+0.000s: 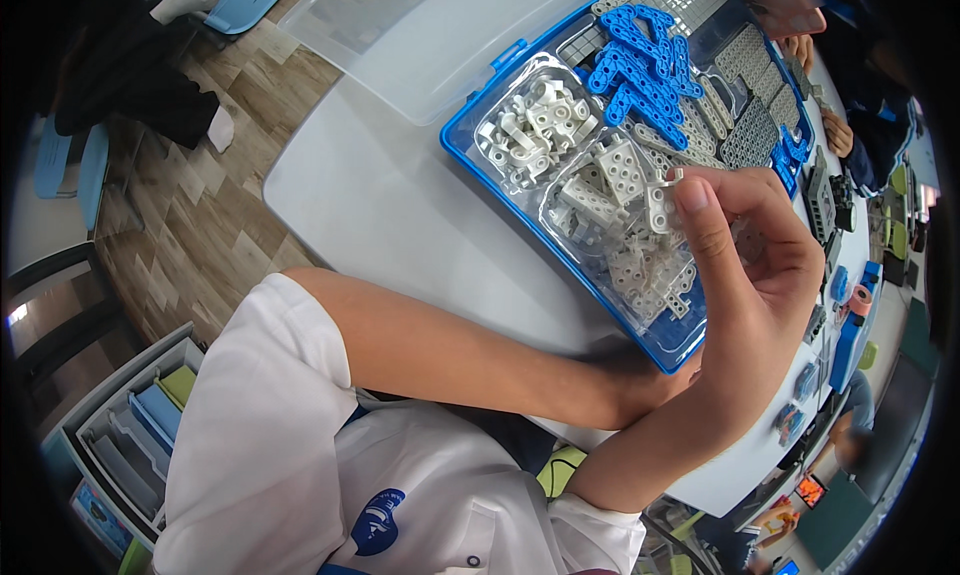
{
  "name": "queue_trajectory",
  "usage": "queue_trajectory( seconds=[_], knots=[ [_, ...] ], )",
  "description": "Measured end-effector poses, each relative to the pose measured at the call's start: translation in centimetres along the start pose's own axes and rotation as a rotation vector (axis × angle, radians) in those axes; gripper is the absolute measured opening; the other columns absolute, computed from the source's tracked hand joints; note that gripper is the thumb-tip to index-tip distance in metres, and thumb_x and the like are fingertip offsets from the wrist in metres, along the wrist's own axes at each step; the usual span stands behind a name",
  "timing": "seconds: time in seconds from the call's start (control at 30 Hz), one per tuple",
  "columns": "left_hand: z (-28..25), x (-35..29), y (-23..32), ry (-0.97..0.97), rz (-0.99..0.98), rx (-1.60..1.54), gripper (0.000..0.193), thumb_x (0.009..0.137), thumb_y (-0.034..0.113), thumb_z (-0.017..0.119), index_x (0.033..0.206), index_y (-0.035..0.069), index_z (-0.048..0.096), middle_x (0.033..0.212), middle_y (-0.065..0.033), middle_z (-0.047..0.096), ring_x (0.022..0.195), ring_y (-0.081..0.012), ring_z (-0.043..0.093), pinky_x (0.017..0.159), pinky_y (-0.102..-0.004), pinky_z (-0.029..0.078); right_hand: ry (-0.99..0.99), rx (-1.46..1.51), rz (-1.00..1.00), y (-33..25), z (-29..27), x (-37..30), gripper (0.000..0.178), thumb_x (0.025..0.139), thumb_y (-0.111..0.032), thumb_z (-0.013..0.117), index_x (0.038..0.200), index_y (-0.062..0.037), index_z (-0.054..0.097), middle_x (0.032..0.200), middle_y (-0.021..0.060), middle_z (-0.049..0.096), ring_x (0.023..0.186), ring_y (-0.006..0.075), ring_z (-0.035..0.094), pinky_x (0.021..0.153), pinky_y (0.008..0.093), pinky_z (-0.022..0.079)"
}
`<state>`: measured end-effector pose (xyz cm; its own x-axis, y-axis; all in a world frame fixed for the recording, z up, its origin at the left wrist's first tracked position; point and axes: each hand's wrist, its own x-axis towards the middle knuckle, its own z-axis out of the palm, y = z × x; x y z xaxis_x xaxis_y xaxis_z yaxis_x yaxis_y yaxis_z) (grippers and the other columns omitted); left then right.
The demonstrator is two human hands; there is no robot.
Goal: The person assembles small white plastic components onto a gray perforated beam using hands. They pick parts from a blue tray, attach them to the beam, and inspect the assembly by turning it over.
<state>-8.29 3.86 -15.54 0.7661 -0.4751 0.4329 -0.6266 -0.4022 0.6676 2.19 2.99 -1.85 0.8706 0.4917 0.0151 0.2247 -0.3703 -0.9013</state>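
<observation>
White table point(350, 190) here, blue case point(672, 337) angled across it, wood-look floor point(235, 180) off to the left! And the right hand point(755, 235) has thumb and forefinger pinching a small pale bracket point(661, 209) above the case, holed face toward the camera, too stubby for a sure long axis; left hand point(682, 379) mostly hidden behind the right wrist, its fingers impossible to tell

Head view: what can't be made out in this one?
All in the head view:
Left hand: mostly hidden behind the right wrist; its grip can't be told.
Piece: one end covered by the right hand.
Box: far end cut off by the top edge.
Screen: too small.
</observation>
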Motion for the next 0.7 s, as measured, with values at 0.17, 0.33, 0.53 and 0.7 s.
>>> queue_trajectory(
  seconds=[0.17, 0.33, 0.53, 0.7],
  knots=[
    [-0.1, -0.3, 0.1, -0.006, -0.007, -0.009, 0.046, 0.104, 0.016, 0.063, 0.145, -0.005, 0.065, 0.157, -0.0286, 0.058, 0.146, -0.0412, 0.056, 0.123, -0.0518, 0.046, 0.018, -0.236, -0.051, 0.6, 0.7, 0.4, 0.014, 0.101, -0.007, 0.088, 0.110, 0.0027, 0.084, 0.100, 0.0023, 0.072, 0.089, 0.0079, 0.062, 0.081, 0.0247, 0.047],
    [0.0, -0.3, 0.1, -0.006, -0.011, -0.011, 0.046, 0.104, 0.016, 0.064, 0.145, -0.004, 0.065, 0.156, -0.0280, 0.059, 0.146, -0.0404, 0.057, 0.123, -0.0511, 0.047, 0.052, -0.453, -0.273, 0.4, 1.4, 0.4, 0.017, 0.091, -0.001, 0.089, 0.108, -0.0039, 0.086, 0.094, 0.0021, 0.062, 0.083, 0.0108, 0.054, 0.072, 0.0281, 0.044],
    [0.0, -0.2, 0.1, 0.005, -0.011, -0.015, 0.046, 0.104, 0.016, 0.064, 0.145, -0.004, 0.065, 0.155, -0.0273, 0.060, 0.145, -0.0394, 0.058, 0.122, -0.0502, 0.047, -0.269, -0.628, -0.433, -0.2, 1.9, 0.0, 0.028, 0.078, 0.007, 0.085, 0.103, -0.0054, 0.086, 0.105, 0.0111, 0.059, 0.095, 0.0295, 0.062, 0.084, 0.0404, 0.049],
    [0.0, -0.2, 0.1, -0.002, -0.006, -0.028, 0.045, 0.104, 0.016, 0.065, 0.144, -0.004, 0.066, 0.155, -0.0267, 0.060, 0.144, -0.0386, 0.059, 0.121, -0.0495, 0.048, -0.300, -0.758, -0.432, -0.8, 3.1, 0.6, 0.031, 0.076, 0.007, 0.086, 0.103, -0.0073, 0.089, 0.109, 0.0125, 0.062, 0.100, 0.0333, 0.067, 0.095, 0.0443, 0.048]
  ],
)
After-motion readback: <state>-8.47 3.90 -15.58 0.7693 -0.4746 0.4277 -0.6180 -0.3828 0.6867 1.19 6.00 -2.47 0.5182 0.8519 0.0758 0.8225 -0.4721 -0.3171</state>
